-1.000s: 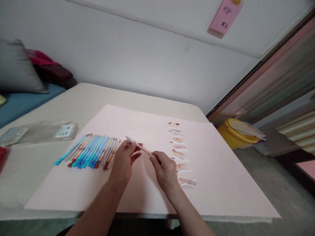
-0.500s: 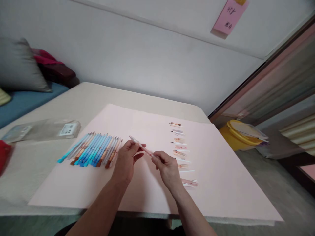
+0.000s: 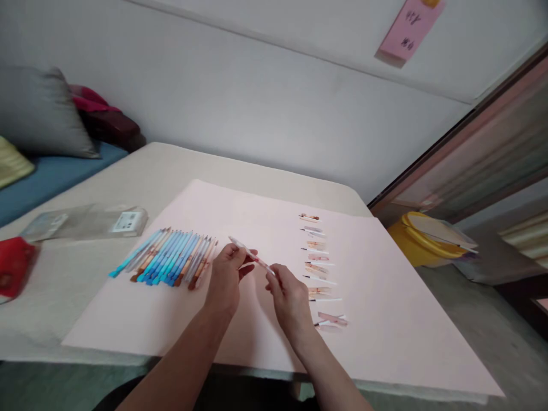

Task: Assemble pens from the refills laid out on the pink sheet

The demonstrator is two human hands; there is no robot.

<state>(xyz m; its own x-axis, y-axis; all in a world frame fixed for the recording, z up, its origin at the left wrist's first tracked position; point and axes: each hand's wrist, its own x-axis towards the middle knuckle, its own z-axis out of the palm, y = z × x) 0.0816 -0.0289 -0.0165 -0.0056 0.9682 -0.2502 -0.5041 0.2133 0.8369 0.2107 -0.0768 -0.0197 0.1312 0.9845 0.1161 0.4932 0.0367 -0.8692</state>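
Observation:
My left hand is closed around the upper part of a slim pale pen with pink-red marks. The pen slants down to the right, above a pink sheet. At its lower end, the fingertips of my right hand pinch it; they hide that tip. Left of my hands lies a tight row of pens in blue, grey and brown. On the right, a column of pen parts runs away from me: thin white refills with dark tips beside short barrel pieces.
A clear plastic packet with a white label lies at the table's left, near a red object. Beyond are a grey cushion and blue seat. A yellow bucket stands on the floor at right.
The view has shifted slightly, so the scene sits further right. My right fingers have slid a little down toward the pen's lower end, showing more of it between my hands.

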